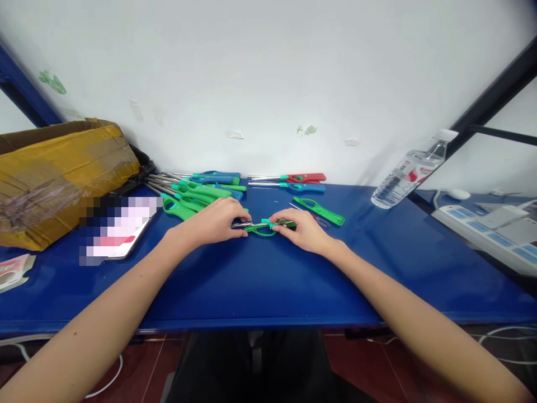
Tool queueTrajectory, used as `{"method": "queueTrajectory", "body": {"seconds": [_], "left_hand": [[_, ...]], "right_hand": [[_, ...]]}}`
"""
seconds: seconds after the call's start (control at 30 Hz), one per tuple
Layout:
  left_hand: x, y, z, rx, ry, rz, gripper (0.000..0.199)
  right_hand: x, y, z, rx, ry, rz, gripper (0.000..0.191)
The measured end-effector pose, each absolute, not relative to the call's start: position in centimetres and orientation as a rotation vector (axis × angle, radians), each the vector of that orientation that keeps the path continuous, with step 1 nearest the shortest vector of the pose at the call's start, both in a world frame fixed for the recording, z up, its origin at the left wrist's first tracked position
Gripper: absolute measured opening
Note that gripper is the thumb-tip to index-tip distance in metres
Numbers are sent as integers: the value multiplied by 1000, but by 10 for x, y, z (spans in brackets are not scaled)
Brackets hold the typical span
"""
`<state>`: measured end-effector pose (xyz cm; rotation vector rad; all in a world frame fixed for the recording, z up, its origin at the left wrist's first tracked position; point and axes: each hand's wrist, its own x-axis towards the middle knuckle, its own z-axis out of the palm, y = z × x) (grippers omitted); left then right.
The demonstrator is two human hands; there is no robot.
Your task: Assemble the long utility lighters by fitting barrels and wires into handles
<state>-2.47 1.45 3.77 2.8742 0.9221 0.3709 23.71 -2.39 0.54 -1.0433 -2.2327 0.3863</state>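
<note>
Both hands hold a green long-neck lighter (265, 233) just above the blue table, its trigger loop facing me. My left hand (224, 221) is closed around its left part, where dark and metallic parts show between the fingers. At the lighter's teal collar (267, 223), my right hand (302, 228) pinches with thumb and fingertips; a darker green piece (287, 224) shows beside them. Fingers cover much of the lighter. Behind my right hand lies an opened green lighter shell (319, 210), with a small clear part (323, 221) next to it.
Several green and blue lighters (201, 193) are heaped behind my left hand. A red lighter (306, 177) and a blue lighter (305, 187) lie by the wall. A taped carton (62, 184) and phone (130, 229) are left; a water bottle (409, 173) and power strip (482, 229) right.
</note>
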Motion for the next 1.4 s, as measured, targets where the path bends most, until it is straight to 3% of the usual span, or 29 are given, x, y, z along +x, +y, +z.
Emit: {"method": "queueTrajectory", "body": {"seconds": [0.73, 1.13, 1.4], "left_hand": [[-17, 8, 37, 2980, 886, 393, 15], [-23, 8, 36, 3001, 875, 373, 25], [-17, 5, 38, 2949, 1004, 316, 21]], "right_hand": [[235, -24, -2, -1080, -2196, 315, 14], [235, -25, -2, -1069, -2196, 314, 15], [235, -26, 0, -1077, -2194, 335, 15]]}}
